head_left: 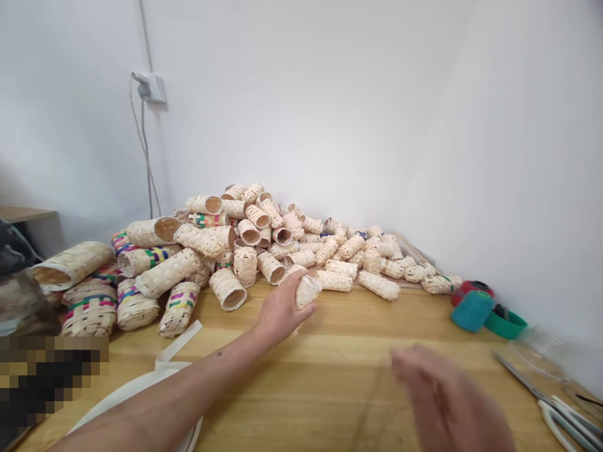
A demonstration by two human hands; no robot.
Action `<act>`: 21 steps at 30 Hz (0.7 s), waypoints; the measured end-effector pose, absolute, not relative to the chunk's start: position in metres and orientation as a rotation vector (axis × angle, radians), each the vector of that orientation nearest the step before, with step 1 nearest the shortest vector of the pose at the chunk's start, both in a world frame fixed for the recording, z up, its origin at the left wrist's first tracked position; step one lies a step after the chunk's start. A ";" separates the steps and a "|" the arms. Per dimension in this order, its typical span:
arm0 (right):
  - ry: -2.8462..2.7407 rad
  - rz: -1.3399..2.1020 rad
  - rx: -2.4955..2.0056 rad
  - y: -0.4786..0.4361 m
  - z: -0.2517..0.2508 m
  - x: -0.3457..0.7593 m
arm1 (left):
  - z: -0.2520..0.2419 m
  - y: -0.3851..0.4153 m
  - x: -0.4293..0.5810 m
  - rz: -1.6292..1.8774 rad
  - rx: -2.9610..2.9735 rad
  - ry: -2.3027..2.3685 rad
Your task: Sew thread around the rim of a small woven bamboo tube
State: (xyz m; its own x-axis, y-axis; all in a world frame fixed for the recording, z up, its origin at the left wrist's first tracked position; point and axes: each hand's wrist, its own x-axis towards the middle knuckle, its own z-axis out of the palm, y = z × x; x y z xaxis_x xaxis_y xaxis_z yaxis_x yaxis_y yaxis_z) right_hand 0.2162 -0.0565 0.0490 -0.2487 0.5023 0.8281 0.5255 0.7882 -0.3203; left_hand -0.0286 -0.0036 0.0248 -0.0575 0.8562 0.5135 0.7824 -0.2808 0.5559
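My left hand is wrapped round a small woven cylindrical basket, holding it just in front of the pile. Its pale open end tilts up and to the right; the fingers hide much of its body. My right hand is at the lower right, low over the wooden table, smeared by motion, so its fingers cannot be made out. Behind the left hand lies a large heap of woven baskets, mostly plain pale strips, some with coloured bands.
A wooden table runs up to the wall. Scissors lie at the right edge near a clear plastic container. Teal thread stands beside a green ring-shaped object. A white strip coil lies under my left forearm.
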 end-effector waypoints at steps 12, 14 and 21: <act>-2.000 -0.020 -0.746 0.013 0.049 0.189 | 0.015 -0.018 -0.006 1.021 2.295 1.791; -2.008 0.139 -0.676 0.009 0.036 0.167 | 0.014 -0.017 -0.006 1.024 2.282 1.859; -2.034 0.304 -0.582 0.025 0.020 0.148 | 0.008 -0.013 -0.007 1.077 2.267 1.871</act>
State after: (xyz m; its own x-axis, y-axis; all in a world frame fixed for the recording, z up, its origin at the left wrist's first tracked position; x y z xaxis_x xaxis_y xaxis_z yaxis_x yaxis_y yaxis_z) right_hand 0.1477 0.0249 0.0200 -0.4230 0.5182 0.7433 0.2783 0.8550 -0.4377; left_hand -0.0069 -0.0132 0.0075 0.0490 0.8692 0.4920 0.8619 -0.2857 0.4189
